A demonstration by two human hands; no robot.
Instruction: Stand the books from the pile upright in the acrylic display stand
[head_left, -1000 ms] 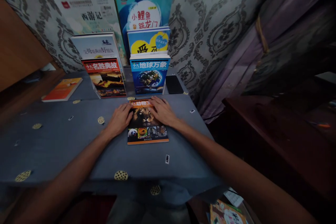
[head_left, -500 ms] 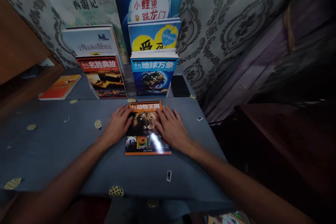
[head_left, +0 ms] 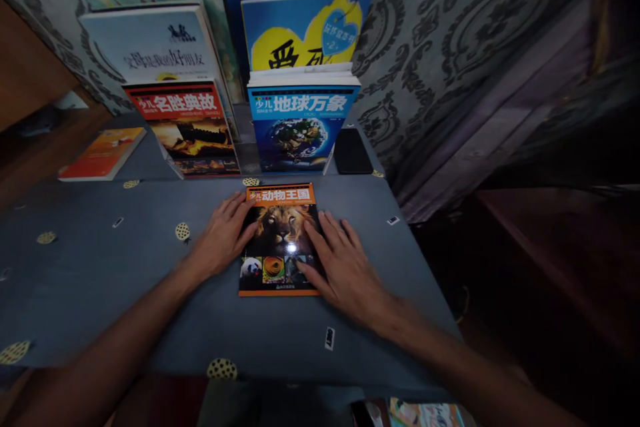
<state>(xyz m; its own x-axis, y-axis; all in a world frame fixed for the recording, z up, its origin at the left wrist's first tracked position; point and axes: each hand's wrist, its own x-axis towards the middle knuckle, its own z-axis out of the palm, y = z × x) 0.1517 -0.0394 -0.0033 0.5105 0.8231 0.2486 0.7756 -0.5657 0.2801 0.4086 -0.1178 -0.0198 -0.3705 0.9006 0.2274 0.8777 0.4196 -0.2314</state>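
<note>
A closed book with a lion on its cover (head_left: 280, 230) lies flat on the blue-grey tablecloth (head_left: 150, 320) before me. My left hand (head_left: 223, 237) rests along its left edge, fingers stretched out and the thumb touching the cover. On the other side my right hand (head_left: 345, 270) lies with spread fingers, its thumb and index finger over the lower right part of the cover. That hand hides part of the book's right edge. Neither hand grips the book.
Upright books stand behind: a red-topped book (head_left: 187, 127), a blue globe book (head_left: 297, 127), a yellow-and-blue book (head_left: 305, 27) and a pale book (head_left: 150, 43). A black phone (head_left: 353, 151) lies right, an orange book (head_left: 103, 155) left. Another book (head_left: 425, 412) shows below the table edge.
My right hand has slid down along the book's right side, its thumb now near the lower pictures. The left hand stays at the left edge. The view has tilted down and closer.
</note>
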